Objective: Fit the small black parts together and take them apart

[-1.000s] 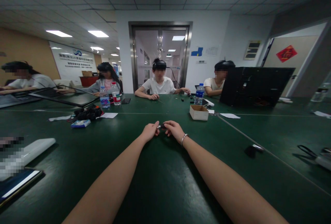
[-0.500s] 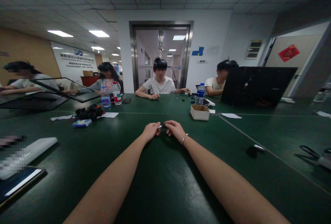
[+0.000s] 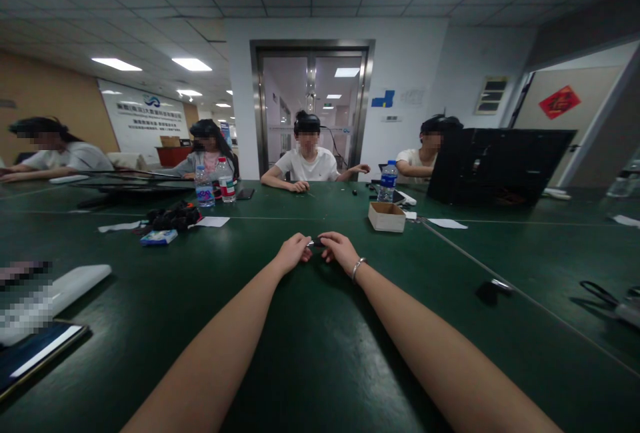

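Observation:
Above the dark green table, my left hand point(image 3: 293, 253) and my right hand point(image 3: 341, 251) meet at one small black-and-silver object point(image 3: 315, 243), too small for me to name its kind. My left fingertips pinch its shiny silver end. The fingers of my right hand, which has a metal bangle at the wrist, close on its black end. My fingers cover part of it. Off to the right lies another small black piece with a silver end point(image 3: 495, 289).
A small open box point(image 3: 387, 217) stands ahead to the right, near a water bottle point(image 3: 388, 183). A black tangled bundle point(image 3: 173, 216) and two bottles are ahead left. A phone point(image 3: 37, 356) lies near left. Several people sit across the table point(image 3: 310, 353).
My hands keep nearly the same place and grip. At the far left, the large dark frame has tipped down flat, and the person opposite has slightly raised one hand.

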`<state>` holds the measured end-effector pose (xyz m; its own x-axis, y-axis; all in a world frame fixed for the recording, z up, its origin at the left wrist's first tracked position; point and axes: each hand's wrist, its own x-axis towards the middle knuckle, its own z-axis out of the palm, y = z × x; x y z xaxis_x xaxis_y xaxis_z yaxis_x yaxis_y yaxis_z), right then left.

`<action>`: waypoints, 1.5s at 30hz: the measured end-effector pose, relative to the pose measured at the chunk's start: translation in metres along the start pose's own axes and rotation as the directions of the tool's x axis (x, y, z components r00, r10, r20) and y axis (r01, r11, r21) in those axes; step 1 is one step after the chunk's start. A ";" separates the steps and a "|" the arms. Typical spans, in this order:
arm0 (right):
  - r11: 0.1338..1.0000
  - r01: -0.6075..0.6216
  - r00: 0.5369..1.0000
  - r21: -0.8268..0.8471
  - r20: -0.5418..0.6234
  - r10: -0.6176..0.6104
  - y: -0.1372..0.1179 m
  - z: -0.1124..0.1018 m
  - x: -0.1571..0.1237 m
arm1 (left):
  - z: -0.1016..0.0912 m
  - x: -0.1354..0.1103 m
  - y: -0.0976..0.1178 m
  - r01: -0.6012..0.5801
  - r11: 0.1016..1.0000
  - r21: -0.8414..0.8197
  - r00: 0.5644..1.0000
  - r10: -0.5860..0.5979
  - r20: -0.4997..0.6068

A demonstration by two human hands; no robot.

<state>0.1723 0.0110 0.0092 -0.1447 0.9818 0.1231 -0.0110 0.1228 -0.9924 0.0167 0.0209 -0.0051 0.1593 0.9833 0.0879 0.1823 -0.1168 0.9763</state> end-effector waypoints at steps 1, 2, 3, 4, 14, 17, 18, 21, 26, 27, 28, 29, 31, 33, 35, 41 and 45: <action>1.000 0.001 1.000 -0.002 0.002 -0.001 0.000 0.000 0.000 | 0.000 0.000 0.000 0.001 1.000 0.012 1.000 -0.001 -0.003; 1.000 0.003 1.000 -0.004 0.006 -0.003 0.000 0.000 0.000 | 0.000 0.000 0.000 0.002 1.000 0.029 1.000 -0.002 -0.012; 1.000 0.006 1.000 -0.004 0.009 -0.006 0.000 0.000 0.000 | 0.000 -0.001 0.000 0.002 0.999 0.047 1.000 -0.001 -0.023; 1.000 0.007 1.000 -0.001 0.011 -0.007 0.001 -0.001 0.000 | 0.000 -0.001 0.001 -0.001 0.998 0.060 1.000 0.003 -0.030; 1.000 0.009 1.000 0.027 0.006 -0.009 0.002 0.000 0.001 | 0.000 -0.004 0.002 -0.017 0.998 0.054 0.999 0.019 -0.026; 0.999 0.003 1.000 0.040 -0.002 -0.003 0.003 0.000 0.001 | 0.001 -0.002 -0.002 -0.044 0.998 0.047 0.999 0.045 -0.006; 0.999 -0.001 1.000 0.042 -0.003 0.001 0.002 0.000 0.001 | 0.001 -0.002 -0.003 -0.047 0.998 0.048 0.999 0.046 0.004; 0.996 -0.031 0.999 0.079 -0.007 0.032 -0.002 0.000 0.001 | 0.004 -0.003 0.001 -0.034 0.999 0.012 0.999 0.034 -0.028; 0.914 -0.167 0.983 0.371 -0.006 0.183 -0.016 0.015 -0.008 | 0.021 -0.012 0.028 -0.131 0.969 -0.209 0.977 0.090 -0.196; 0.888 -0.194 0.979 0.417 0.025 0.203 -0.019 0.022 -0.010 | 0.026 -0.015 0.034 -0.173 0.954 -0.244 0.966 0.117 -0.229; 0.870 -0.216 0.976 0.444 0.064 0.209 -0.020 0.028 -0.013 | 0.030 -0.017 0.039 -0.210 0.941 -0.264 0.953 0.137 -0.271; 0.865 -0.229 0.974 0.448 0.104 0.204 -0.020 0.034 -0.016 | 0.032 -0.018 0.043 -0.235 0.935 -0.267 0.937 0.145 -0.316; 0.897 -0.234 0.968 0.376 0.178 0.178 -0.020 0.042 -0.018 | 0.031 -0.018 0.045 -0.245 0.940 -0.239 0.910 0.137 -0.392; 0.962 -0.211 0.960 0.171 0.221 0.172 -0.019 0.040 -0.018 | 0.016 -0.016 0.042 -0.206 0.961 -0.182 0.906 0.116 -0.408; 0.984 -0.104 0.969 -0.147 0.210 0.134 -0.023 0.024 -0.018 | -0.015 -0.017 0.036 -0.113 0.990 -0.082 0.919 0.073 -0.387; 0.221 0.126 0.978 -0.967 0.085 -0.188 -0.067 -0.106 -0.046 | -0.164 -0.062 0.017 0.316 0.740 0.594 0.915 -0.073 -0.396; -0.080 -0.307 0.951 -0.948 -0.302 -0.072 -0.083 -0.195 -0.090 | -0.256 -0.114 0.008 0.448 0.457 0.769 0.886 -0.113 -0.450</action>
<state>0.3788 -0.0598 0.0814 0.1619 0.9682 0.1909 0.9836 -0.1739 0.0478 -0.2479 -0.0562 0.0431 -0.3155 0.9472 0.0569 0.9004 0.2799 0.3330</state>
